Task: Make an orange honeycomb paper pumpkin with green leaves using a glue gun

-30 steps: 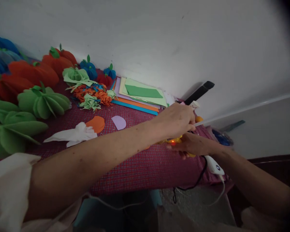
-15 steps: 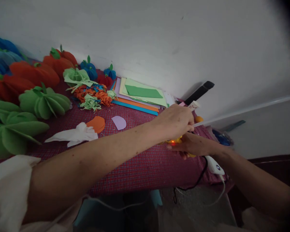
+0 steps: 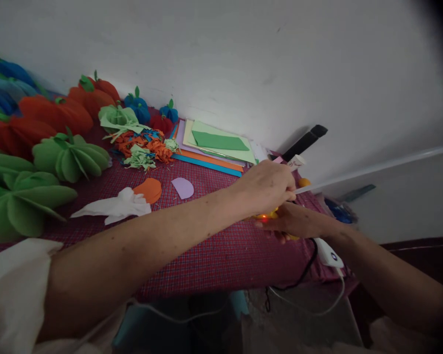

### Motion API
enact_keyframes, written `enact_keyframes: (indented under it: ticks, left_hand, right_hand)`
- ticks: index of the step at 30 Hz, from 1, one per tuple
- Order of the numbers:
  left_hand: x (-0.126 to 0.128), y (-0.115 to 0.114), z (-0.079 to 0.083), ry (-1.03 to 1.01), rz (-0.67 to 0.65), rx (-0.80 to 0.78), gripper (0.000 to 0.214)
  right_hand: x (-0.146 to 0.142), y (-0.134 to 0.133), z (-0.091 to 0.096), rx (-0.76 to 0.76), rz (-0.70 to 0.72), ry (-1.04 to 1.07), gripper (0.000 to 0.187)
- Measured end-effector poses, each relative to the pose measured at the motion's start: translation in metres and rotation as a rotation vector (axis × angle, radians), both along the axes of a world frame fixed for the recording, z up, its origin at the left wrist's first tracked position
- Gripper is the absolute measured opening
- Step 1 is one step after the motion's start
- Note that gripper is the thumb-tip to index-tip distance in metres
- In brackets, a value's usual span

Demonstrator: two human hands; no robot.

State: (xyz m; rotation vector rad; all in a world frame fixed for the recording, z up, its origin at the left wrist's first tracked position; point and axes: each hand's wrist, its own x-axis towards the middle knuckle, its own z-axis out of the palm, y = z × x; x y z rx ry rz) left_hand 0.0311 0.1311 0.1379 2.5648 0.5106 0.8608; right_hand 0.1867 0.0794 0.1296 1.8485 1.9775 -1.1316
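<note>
My left hand (image 3: 268,184) is closed, pinching the near end of a long translucent glue stick (image 3: 369,171) that slants out to the right in front of the wall. Just beneath it, my right hand (image 3: 299,220) grips a yellow glue gun (image 3: 271,215) with a small glowing red light. Both hands hide most of the gun, so its nozzle and trigger do not show. Left of the hands, a lilac paper piece (image 3: 183,188) and orange paper rounds (image 3: 149,191) lie on the checked cloth (image 3: 192,255), beside a crumpled white tissue (image 3: 121,206).
Orange paper pumpkins (image 3: 55,115), green ones (image 3: 72,157) and blue ones stand at the left. Shredded paper (image 3: 143,147) and stacked coloured sheets (image 3: 221,142) lie along the wall. A white power block (image 3: 328,253) with cables sits at the right edge.
Both hands keep nearly the same grip. The glue stick's far end has shifted very slightly left, and the white cable below the table edge has swung a little.
</note>
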Motion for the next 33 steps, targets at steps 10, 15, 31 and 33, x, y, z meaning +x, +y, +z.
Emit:
enact_keyframes:
  ticks: [10,15,31,33]
  left_hand:
    - [0.001,0.001,-0.005,-0.01,-0.012,0.002,0.024]
    - [0.0,0.001,-0.005,-0.024,-0.013,0.026,0.024]
    - [0.001,-0.002,0.006,0.001,0.013,0.016,0.023]
    - [0.001,-0.002,0.005,-0.003,0.003,0.011,0.024]
  right_hand:
    - [-0.001,0.001,0.0,-0.004,0.012,0.004,0.037]
    - [-0.003,0.0,0.002,0.0,0.033,0.008,0.038]
    - [-0.006,0.002,0.01,-0.014,-0.004,0.045,0.038]
    - [-0.005,0.002,0.008,-0.021,-0.002,0.059,0.038]
